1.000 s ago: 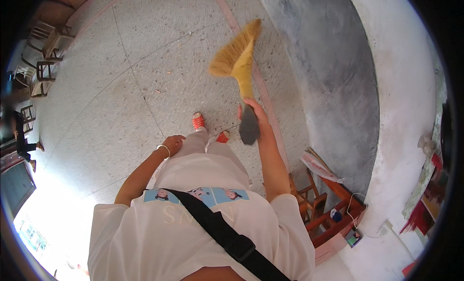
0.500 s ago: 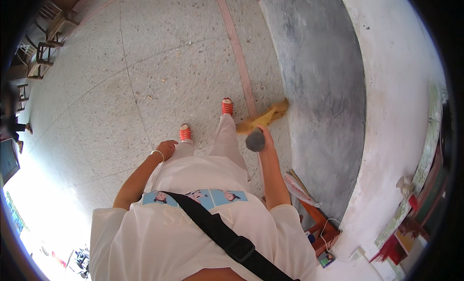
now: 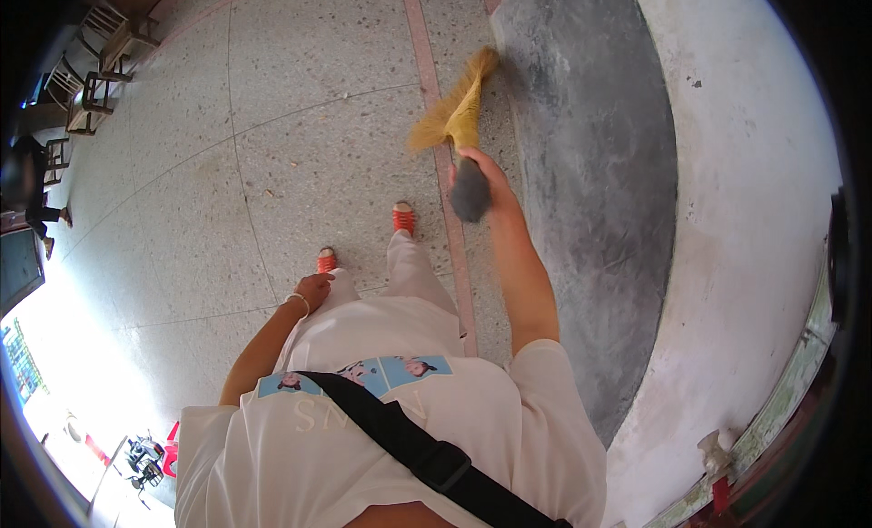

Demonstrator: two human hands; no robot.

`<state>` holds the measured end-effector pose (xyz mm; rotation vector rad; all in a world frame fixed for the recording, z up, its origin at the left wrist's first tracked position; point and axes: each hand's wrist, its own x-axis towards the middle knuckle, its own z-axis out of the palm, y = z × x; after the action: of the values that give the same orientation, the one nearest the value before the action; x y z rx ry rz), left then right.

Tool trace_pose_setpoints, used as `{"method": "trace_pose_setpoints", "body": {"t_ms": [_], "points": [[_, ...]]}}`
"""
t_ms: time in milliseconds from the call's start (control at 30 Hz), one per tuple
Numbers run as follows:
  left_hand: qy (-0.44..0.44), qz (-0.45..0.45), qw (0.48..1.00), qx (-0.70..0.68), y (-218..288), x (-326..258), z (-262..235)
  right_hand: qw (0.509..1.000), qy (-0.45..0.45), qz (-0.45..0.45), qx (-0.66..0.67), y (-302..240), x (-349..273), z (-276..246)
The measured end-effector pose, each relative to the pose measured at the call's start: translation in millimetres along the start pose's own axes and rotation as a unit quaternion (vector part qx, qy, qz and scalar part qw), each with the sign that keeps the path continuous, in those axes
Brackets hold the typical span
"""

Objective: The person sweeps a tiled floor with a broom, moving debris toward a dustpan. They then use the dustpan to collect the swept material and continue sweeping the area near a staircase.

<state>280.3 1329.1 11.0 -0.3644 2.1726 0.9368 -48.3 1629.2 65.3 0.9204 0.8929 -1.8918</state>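
My right hand (image 3: 493,176) is wrapped round the handle of a broom with yellow straw bristles (image 3: 465,110). The handle's dark grey end (image 3: 470,194) points up toward me. The fanned bristles reach over the pink floor stripe, close to the dark grey band at the wall's foot; I cannot tell whether they touch the floor. Beside my left thigh hangs my left hand (image 3: 314,291), a pale bracelet at its wrist. It holds nothing that I can see, and its fingers are loosely extended.
Wooden chairs (image 3: 107,30) line the far left, with a person's dark-clothed legs (image 3: 45,215) below them. A pale wall (image 3: 754,219) and its dark grey lower band (image 3: 595,165) curve along my right. Small debris (image 3: 269,193) lies on the speckled floor.
My right hand has swung the broom forward, away from my feet and along the grey band. The view has shifted, and the items by the wall's foot are out of sight.
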Motion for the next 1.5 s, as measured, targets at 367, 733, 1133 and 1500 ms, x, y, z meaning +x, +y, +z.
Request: {"method": "trace_pose_setpoints", "body": {"t_ms": [367,733,1133,1500], "points": [[0.028,-0.004,0.999,-0.036,38.9,22.2,13.4,0.824,0.224,-0.137,-0.502,1.3,-28.8,-147.0],[0.052,-0.02,0.998,-0.034,48.8,18.7,0.9,0.958,0.016,-0.098,-0.269,-67.2,6.3,-52.0],[0.068,-0.063,0.993,-0.077,50.8,6.9,23.1,0.941,0.063,-0.17,-0.286,8.1,70.0,-54.3],[0.078,-0.082,0.988,-0.107,42.0,3.7,54.2,0.971,-0.03,-0.086,-0.221,-31.2,-7.4,-26.4]]}}
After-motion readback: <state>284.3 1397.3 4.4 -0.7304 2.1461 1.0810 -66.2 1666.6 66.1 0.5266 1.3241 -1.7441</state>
